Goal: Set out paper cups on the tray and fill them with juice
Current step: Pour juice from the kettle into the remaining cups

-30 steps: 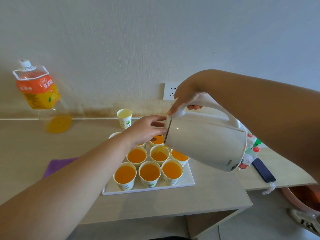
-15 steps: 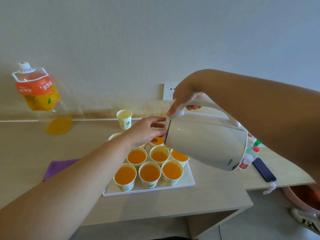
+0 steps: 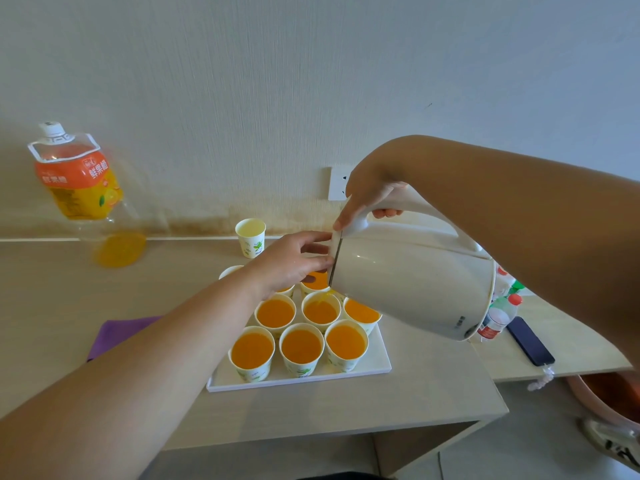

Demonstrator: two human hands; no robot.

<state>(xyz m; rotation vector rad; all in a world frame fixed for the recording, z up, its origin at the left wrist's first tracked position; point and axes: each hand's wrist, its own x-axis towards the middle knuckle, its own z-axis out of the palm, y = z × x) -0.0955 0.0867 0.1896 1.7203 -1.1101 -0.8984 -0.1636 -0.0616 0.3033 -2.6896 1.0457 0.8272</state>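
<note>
R hand [image 3: 370,192] grips kettle [image 3: 412,282], L hand [image 3: 291,263] pinches lid [image 3: 336,252]. We risk overflow onto tray [image 3: 379,358] — mid cup [image 3: 320,311] nr full.

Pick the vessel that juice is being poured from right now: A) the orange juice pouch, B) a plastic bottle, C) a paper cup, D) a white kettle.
D: the right hand grips the handle of the tilted white kettle, whose mouth hangs over a middle-row cup on the tray, a little juice running in at the rim.
</note>
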